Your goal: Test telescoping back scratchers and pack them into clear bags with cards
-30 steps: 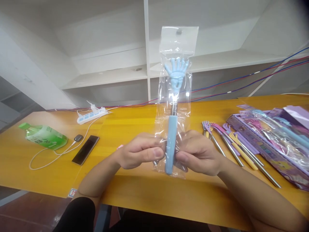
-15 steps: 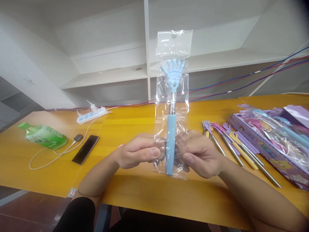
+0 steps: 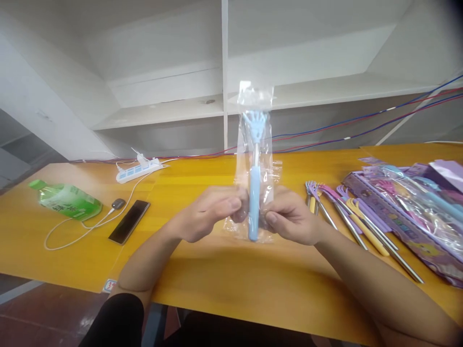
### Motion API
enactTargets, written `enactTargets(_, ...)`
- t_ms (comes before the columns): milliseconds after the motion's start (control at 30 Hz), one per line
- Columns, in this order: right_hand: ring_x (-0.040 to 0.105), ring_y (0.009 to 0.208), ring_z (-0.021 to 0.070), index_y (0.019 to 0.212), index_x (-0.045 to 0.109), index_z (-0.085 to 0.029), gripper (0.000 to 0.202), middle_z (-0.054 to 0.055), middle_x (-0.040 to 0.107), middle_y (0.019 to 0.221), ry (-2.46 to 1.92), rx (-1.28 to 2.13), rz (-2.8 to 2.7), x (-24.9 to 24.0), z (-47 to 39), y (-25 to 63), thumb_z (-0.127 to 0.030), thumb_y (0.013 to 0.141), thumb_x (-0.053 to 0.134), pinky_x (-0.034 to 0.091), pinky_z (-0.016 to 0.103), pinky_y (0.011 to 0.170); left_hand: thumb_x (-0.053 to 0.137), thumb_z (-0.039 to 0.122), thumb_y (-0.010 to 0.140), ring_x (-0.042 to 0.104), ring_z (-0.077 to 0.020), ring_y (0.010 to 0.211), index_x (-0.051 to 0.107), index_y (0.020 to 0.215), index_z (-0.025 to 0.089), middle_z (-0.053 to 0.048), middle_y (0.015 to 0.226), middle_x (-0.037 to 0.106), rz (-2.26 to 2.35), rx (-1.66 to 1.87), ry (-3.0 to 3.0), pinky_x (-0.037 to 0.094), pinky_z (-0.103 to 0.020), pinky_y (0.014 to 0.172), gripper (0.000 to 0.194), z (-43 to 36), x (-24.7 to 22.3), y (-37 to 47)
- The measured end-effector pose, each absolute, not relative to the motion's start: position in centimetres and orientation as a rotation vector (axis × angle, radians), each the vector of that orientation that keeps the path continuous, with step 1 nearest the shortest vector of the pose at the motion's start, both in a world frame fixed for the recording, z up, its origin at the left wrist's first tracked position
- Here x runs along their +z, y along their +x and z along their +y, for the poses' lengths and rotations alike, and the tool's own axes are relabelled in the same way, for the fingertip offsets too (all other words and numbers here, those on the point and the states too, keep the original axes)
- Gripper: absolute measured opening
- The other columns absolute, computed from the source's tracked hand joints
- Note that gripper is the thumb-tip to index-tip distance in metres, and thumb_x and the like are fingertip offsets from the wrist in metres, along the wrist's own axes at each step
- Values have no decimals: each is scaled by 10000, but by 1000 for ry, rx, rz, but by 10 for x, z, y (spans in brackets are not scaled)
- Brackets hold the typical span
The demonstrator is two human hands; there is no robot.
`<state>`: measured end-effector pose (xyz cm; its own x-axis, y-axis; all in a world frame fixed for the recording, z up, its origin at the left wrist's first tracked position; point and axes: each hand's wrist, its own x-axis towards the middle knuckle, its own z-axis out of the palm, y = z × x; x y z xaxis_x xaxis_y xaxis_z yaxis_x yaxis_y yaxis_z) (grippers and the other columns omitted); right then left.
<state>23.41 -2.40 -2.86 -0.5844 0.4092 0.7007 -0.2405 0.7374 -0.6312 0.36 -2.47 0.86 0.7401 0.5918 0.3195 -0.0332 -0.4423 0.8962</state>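
Note:
A clear plastic bag [image 3: 256, 96] hangs upright above the table, between my two hands. Inside it is a light blue back scratcher [image 3: 254, 202] with a hand-shaped head at the top, a metal shaft and a blue handle below. My left hand [image 3: 213, 212] pinches the bag's left edge near the handle. On the other side, my right hand [image 3: 291, 214] pinches the right edge at about the same height. Some fingertips of both hands show only through or behind the plastic.
Several unwrapped back scratchers [image 3: 356, 217] lie at the right, beside a purple box [image 3: 405, 231] of bagged ones. At the left are a green bottle [image 3: 70, 200], a phone [image 3: 129, 222], a white cable and a power strip [image 3: 139, 171]. Shelves and cables run behind.
Both hands have moved slightly away from the camera with the bag, whose top now sits lower in view and looks smaller. The grip on both edges remains.

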Motion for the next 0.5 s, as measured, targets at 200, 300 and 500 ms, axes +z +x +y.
enactTargets(200, 306, 555, 71, 662, 357, -211, 319, -63, 328, 589, -260, 1023, -2233, -43, -14, 220, -171, 943, 504, 273, 238, 557, 687, 544, 1058, 641, -149, 814, 697, 1000, 185, -36, 880, 674, 630, 1006, 1660, 554, -282, 794, 364, -8, -4, 12)
enactTargets(300, 356, 588, 82, 701, 394, -214, 241, -54, 402, 629, -407, 1088, -2422, -56, -16, 206, -192, 919, 495, 335, 232, 593, 725, 510, 1045, 686, -132, 742, 737, 1097, 172, -36, 873, 718, 636, 1044, 1521, 588, -269, 742, 342, -6, -1, 11)
enactTargets(500, 531, 748, 134, 974, 622, -166, 108, 57, 661, 911, -745, 825, -2575, -96, -21, 156, -141, 932, 525, 415, 274, 688, 715, 452, 1062, 758, -156, 692, 636, 1431, 196, -54, 912, 803, 607, 1161, 1475, 638, -275, 675, 456, -12, 10, 4)
